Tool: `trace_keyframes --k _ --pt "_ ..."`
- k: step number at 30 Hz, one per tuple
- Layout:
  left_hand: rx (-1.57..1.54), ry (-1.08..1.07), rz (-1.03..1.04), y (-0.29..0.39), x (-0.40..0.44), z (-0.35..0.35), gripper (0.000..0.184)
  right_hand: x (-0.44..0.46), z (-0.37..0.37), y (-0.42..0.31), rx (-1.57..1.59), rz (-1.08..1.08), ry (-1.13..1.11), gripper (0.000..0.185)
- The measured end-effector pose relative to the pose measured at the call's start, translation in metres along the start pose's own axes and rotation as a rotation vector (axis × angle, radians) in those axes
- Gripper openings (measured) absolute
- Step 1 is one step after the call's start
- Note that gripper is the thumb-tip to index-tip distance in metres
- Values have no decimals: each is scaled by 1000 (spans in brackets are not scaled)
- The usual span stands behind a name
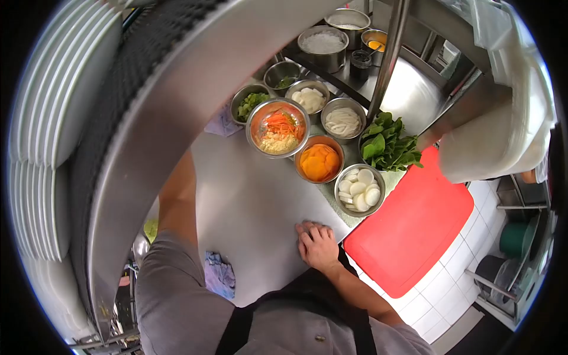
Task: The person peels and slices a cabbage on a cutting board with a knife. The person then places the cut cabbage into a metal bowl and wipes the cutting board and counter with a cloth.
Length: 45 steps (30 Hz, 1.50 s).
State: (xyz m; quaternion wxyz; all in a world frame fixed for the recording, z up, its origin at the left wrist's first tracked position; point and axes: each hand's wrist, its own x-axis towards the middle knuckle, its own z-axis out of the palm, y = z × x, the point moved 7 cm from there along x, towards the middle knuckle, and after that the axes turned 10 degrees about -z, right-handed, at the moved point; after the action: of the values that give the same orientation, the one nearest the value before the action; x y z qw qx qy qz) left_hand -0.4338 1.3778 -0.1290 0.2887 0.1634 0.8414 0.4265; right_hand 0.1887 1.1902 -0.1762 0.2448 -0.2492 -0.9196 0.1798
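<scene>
My right hand (318, 244) rests on the steel counter (254, 195) near its front edge, fingers slightly curled, holding nothing visible. It is just below the bowl of white round slices (358, 189). My left forearm (179, 195) reaches up behind the steel shelf edge, which hides the left hand. Beyond the counter's middle sits a bowl of shredded carrot and a pale minced food (278, 128). Beside it are a bowl of orange slices (319, 163), a bowl of white strips (343, 121), a bowl of pale pieces (309, 99) and a bowl of chopped greens (251, 105).
A red cutting board (411, 228) lies at the right, with leafy greens (387, 142) behind it. A steel shelf edge (136, 130) with stacked plates (41, 207) crosses the left. Plastic containers (491, 139) hang close at the right. A patterned cloth (219, 276) lies near my body.
</scene>
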Motion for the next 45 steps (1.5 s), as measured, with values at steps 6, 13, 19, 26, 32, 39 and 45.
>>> trace_keyframes --k 6,13,19,26,32,39,45 --pt "-374 -4 80 113 41 160 30 -1 -2 -2 -18 -10 -3 47" --pt "21 197 445 56 -147 157 29 -1 -1 2 74 -64 -33 45" --pt "112 -121 35 -127 -434 34 22 1 15 -3 12 -25 -49 48" --pt "505 743 -136 -269 -625 -171 21 15 20 -74 295 -116 -109 38" --pt "736 676 -653 -349 -659 -223 68 13 94 -277 363 -345 -345 53" --pt "370 581 -534 -433 -655 -243 77 -12 200 -359 71 -284 -324 62" --pt "36 661 -457 -462 -702 -258 57 0 121 -292 38 -280 26 62"
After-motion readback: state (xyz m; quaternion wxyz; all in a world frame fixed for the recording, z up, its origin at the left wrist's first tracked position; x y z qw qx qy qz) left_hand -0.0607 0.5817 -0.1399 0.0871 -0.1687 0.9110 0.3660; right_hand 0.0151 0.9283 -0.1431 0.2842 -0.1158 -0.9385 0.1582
